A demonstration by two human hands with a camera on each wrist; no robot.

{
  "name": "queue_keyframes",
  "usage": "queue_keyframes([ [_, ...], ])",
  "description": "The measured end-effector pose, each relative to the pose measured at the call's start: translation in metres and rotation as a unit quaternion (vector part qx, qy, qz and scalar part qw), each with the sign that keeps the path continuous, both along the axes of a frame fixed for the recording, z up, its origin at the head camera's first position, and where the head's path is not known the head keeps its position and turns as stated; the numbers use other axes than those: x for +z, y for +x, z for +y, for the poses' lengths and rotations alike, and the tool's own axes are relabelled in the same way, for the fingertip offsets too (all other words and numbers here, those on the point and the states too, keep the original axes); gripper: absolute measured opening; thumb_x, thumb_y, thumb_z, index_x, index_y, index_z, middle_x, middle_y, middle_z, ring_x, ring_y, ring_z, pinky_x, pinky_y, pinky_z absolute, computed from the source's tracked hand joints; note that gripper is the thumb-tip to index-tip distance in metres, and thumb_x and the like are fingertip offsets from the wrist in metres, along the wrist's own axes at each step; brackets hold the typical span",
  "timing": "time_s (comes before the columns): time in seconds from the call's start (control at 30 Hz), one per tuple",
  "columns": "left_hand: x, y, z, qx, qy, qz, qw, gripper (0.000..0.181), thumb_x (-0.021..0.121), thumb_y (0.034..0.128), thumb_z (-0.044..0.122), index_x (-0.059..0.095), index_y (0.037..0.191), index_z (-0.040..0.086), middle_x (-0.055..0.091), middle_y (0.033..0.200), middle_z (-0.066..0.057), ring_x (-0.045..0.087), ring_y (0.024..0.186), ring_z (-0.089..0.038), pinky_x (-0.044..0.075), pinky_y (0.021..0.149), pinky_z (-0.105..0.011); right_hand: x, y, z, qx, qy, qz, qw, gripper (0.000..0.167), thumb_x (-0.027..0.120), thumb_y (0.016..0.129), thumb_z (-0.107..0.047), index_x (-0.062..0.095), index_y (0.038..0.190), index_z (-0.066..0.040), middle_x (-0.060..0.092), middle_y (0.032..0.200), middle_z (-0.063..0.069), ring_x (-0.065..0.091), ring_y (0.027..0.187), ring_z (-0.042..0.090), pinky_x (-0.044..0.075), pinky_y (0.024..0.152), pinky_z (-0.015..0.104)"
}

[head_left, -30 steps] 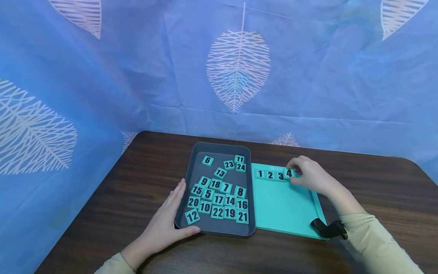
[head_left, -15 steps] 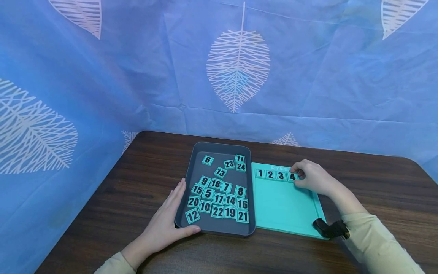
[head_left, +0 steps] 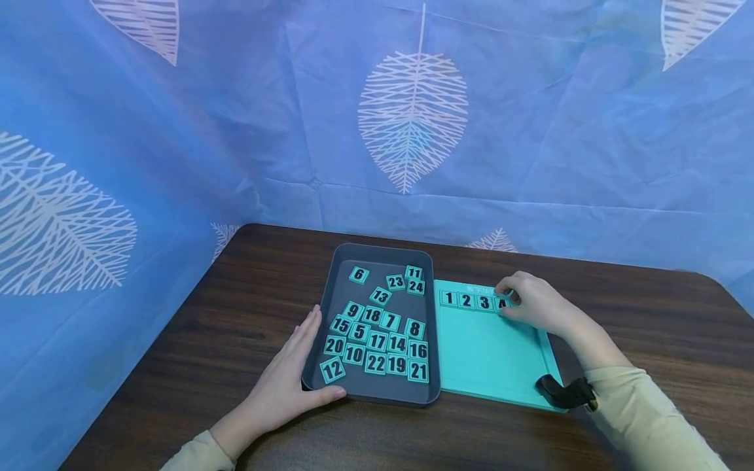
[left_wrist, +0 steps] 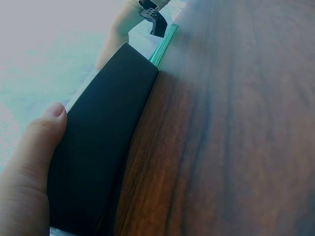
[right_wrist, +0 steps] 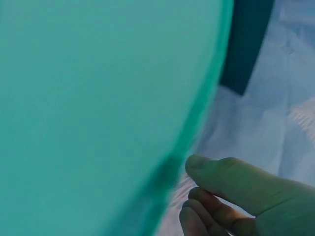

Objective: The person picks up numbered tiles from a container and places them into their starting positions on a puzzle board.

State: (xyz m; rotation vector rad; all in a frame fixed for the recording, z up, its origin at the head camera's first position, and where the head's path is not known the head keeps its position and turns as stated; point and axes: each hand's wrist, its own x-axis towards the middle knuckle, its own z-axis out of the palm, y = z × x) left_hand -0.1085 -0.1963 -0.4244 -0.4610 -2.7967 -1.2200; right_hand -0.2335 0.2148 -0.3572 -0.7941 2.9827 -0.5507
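My left hand (head_left: pixel 281 383) rests against the grey tray (head_left: pixel 389 390), its straight fingers along the left rim and the thumb on the near edge. In the left wrist view that thumb (left_wrist: pixel 45 130) presses the tray's dark outer wall (left_wrist: pixel 98 147). Numbered square tiles, such as tile 17 (head_left: pixel 377 341), lie in the tray. On the turquoise board (head_left: pixel 491 356) to its right, tiles 1 (head_left: pixel 449 298), 2 (head_left: pixel 466 301) and 3 (head_left: pixel 484 302) form a row at the far edge. My right hand (head_left: pixel 538 304) pinches tile 4 (head_left: pixel 501 303) at the row's right end, partly covering it.
The dark wooden table (head_left: pixel 194 314) carries tray and board side by side. A blue cloth (head_left: pixel 518 118) with white leaf prints hangs behind and at the left. A black strap (head_left: pixel 565 392) at my right wrist hangs over the board's near right corner.
Tile 4 has come down from overlapping tile 3 into line with the row, then shifted slightly left beside tile 3. My right hand moved with it; the left hand stayed put.
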Motion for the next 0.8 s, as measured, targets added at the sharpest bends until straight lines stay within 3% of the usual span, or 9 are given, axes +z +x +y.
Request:
queue_keyframes([
  [0.2, 0.001, 0.000, 0.000, 0.002, 0.000, 0.006, 1.0000, 0.113, 0.072, 0.0726, 0.063, 0.006, 0.155, 0.025, 0.005, 0.160, 0.003, 0.010, 0.144, -0.025, 0.025, 0.101, -0.066, 0.020, 0.008, -0.044, 0.039, -0.021, 0.048, 0.9978, 0.028, 0.075, 0.081, -0.006, 0.066, 0.106, 0.003, 0.060, 0.099, 0.012, 0.057, 0.083, 0.024, 0.049, 0.069, 0.037],
  [0.4, 0.001, 0.001, 0.000, 0.002, 0.003, 0.003, 1.0000, 0.112, 0.072, 0.0729, 0.063, 0.006, 0.155, 0.025, 0.005, 0.160, 0.004, 0.010, 0.144, -0.025, 0.025, 0.101, -0.066, 0.033, 0.011, -0.093, 0.070, -0.044, 0.054, 0.9951, 0.028, 0.075, 0.083, -0.010, 0.067, 0.109, -0.002, 0.060, 0.101, 0.007, 0.056, 0.087, 0.021, 0.049, 0.074, 0.036],
  [0.57, 0.000, 0.001, 0.001, -0.001, 0.001, 0.003, 1.0000, 0.112, 0.072, 0.0727, 0.063, 0.005, 0.155, 0.026, 0.005, 0.160, 0.004, 0.009, 0.144, -0.024, 0.025, 0.101, -0.066, 0.037, 0.011, -0.117, 0.092, -0.064, 0.035, 0.9931, 0.028, 0.074, 0.084, -0.010, 0.066, 0.110, -0.004, 0.060, 0.103, 0.008, 0.058, 0.090, 0.024, 0.050, 0.077, 0.037],
  [0.8, 0.001, 0.001, 0.001, 0.001, -0.001, 0.000, 1.0000, 0.113, 0.072, 0.0725, 0.063, 0.004, 0.155, 0.027, 0.004, 0.160, 0.004, 0.009, 0.144, -0.025, 0.024, 0.101, -0.067, 0.032, 0.016, -0.144, 0.141, -0.094, 0.028, 0.9852, 0.025, 0.074, 0.085, -0.011, 0.067, 0.108, -0.005, 0.062, 0.103, 0.005, 0.058, 0.088, 0.017, 0.050, 0.076, 0.031],
])
